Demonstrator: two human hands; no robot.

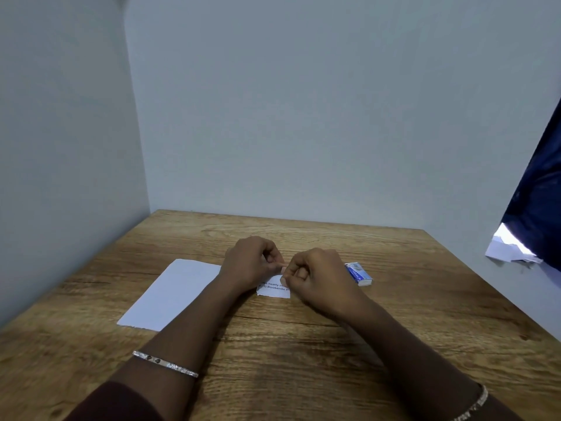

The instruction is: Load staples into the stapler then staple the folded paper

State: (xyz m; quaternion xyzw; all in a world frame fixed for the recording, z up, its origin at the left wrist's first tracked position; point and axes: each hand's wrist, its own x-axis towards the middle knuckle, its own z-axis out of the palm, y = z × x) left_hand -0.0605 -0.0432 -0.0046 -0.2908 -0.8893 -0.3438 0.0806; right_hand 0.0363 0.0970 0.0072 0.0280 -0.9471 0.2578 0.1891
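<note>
My left hand [252, 262] and my right hand [315, 276] meet fingertip to fingertip at the middle of the wooden table [303, 344]. Both are curled, and together they pinch a small pale piece [283, 270] that is too small to identify. Right under them lies a small printed paper slip [273, 288], partly covered. The folded white paper [170, 294] lies flat to the left, with my left forearm over its near right corner. A blue and white staple box [358, 273] sits just right of my right hand. No stapler shows.
Pale walls close the table at the back and on the left. A dark blue curtain [534, 192] hangs at the right, with crumpled white paper [507, 250] below it. Both wrists wear silver bangles.
</note>
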